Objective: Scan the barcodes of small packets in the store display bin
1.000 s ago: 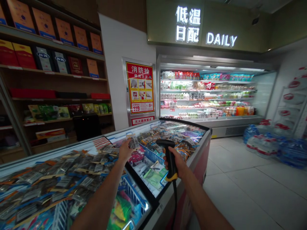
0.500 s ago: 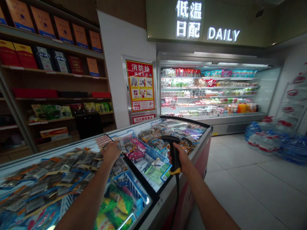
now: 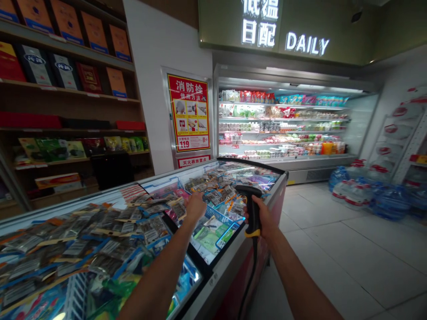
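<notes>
My right hand (image 3: 266, 218) is wrapped around the grip of a black and yellow handheld barcode scanner (image 3: 254, 213), held upright above the freezer's right rim; its cord hangs down. My left hand (image 3: 196, 206) is over the glass top of the chest freezer (image 3: 230, 263), fingers curled in among small flat packets (image 3: 218, 195). Its fingertips are largely hidden, so what they grip cannot be made out. More packets (image 3: 100, 231) with clear fronts and barcode labels lie spread over the glass on the left. Beneath the glass are a blue basket (image 3: 222, 214) and green bags (image 3: 207, 236).
Shelves (image 3: 70, 93) with boxes and pouches stand on the left. A lit open fridge (image 3: 283, 120) full of goods is at the back, beside a red and yellow fire hydrant notice (image 3: 188, 113). Large water bottles (image 3: 390, 202) stand on the tiled floor (image 3: 320, 253) at right.
My left hand has moved right across the freezer top, from the left packets to the right-hand ones. The scanner, still in my right hand, appears slightly further right. The view has shifted a little.
</notes>
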Action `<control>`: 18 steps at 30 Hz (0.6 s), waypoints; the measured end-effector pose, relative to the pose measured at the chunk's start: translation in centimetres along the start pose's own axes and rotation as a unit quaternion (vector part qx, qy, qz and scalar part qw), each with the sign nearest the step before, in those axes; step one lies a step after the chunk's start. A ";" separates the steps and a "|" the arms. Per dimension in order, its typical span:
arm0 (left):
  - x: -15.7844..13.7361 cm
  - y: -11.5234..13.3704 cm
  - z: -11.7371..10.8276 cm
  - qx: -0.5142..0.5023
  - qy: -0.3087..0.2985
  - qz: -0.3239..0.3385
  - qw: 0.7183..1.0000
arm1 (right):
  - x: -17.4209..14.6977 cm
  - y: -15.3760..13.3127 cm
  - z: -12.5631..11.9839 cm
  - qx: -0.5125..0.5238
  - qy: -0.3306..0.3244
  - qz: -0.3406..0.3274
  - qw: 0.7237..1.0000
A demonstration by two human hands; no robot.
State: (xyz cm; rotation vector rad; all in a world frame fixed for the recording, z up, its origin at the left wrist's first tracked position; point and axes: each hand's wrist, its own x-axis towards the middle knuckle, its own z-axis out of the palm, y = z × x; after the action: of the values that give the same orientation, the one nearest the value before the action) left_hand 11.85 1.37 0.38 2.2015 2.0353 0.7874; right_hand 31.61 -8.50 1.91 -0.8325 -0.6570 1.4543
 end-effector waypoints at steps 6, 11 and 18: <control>-0.1 2.9 5.6 0.004 -0.113 0.103 0.988 | 0.3 0.2 -0.9 -0.001 0.012 0.005 1.000; 0.0 1.8 4.7 0.052 -0.078 0.141 0.986 | 0.4 0.1 -0.4 0.003 0.008 0.017 1.000; -0.5 -0.5 1.5 0.123 -0.013 0.000 0.992 | 0.2 1.2 1.6 0.006 -0.003 0.027 1.000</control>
State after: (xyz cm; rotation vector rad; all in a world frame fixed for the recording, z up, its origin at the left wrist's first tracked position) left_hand 11.93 1.41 -1.30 2.3187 2.2253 0.5289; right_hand 29.57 -8.23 1.83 -0.8428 -0.6342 1.5095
